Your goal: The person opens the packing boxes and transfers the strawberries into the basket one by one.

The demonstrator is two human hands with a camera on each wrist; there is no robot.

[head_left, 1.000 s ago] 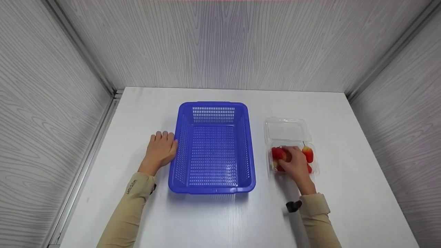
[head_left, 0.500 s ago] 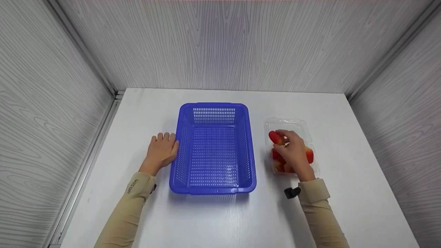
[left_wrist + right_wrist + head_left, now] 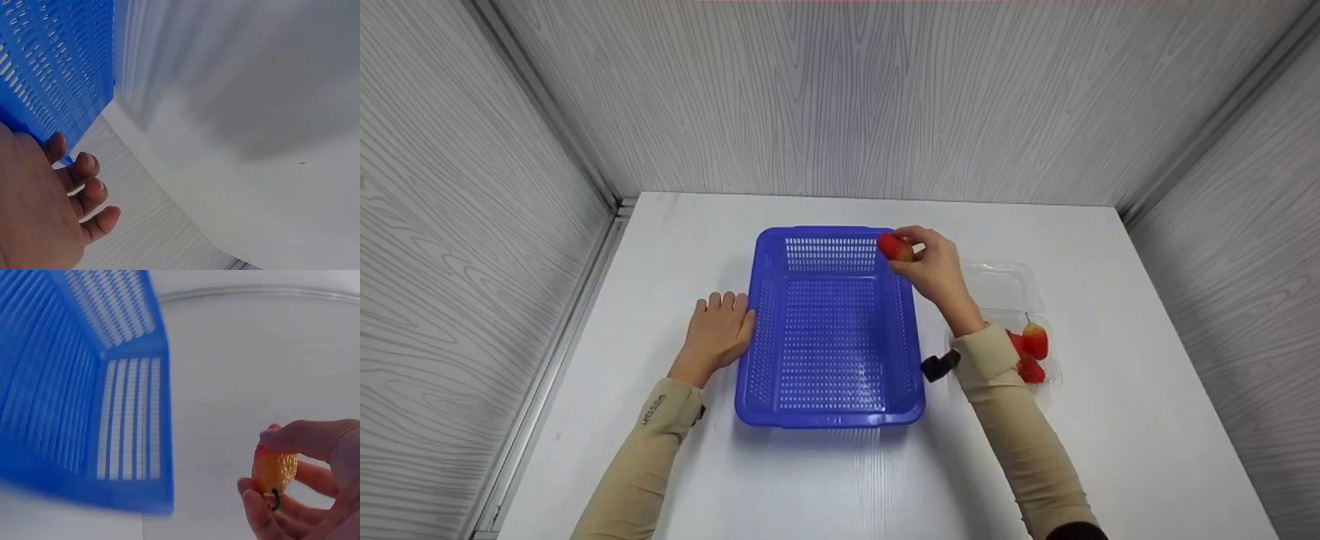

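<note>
My right hand point(image 3: 936, 268) pinches a red and yellow strawberry point(image 3: 891, 246) over the far right corner of a blue plastic basket point(image 3: 829, 421). In the right wrist view, the strawberry point(image 3: 274, 472) sits between thumb and fingers, with its dimpled yellow end and green stem showing. My left hand point(image 3: 714, 332) lies at the basket's left side, thumb against the rim and the other fingers extended. The left wrist view shows those fingers point(image 3: 93, 194) loosely bent, with nothing in them; the thumb is hidden. Inside, the basket's slotted floor is bare.
To the right of the basket, a clear hinged plastic box point(image 3: 1003, 289) stands with its lid laid back. It holds several red and yellow strawberries point(image 3: 1035, 342), partly hidden by my right sleeve point(image 3: 1012, 420). Wood-grain panels point(image 3: 840, 97) surround the white table point(image 3: 825, 487).
My right hand has lifted the strawberry out of the clear box and carried it left and away from me to the basket's far right corner. The left hand stays at the rim.
</note>
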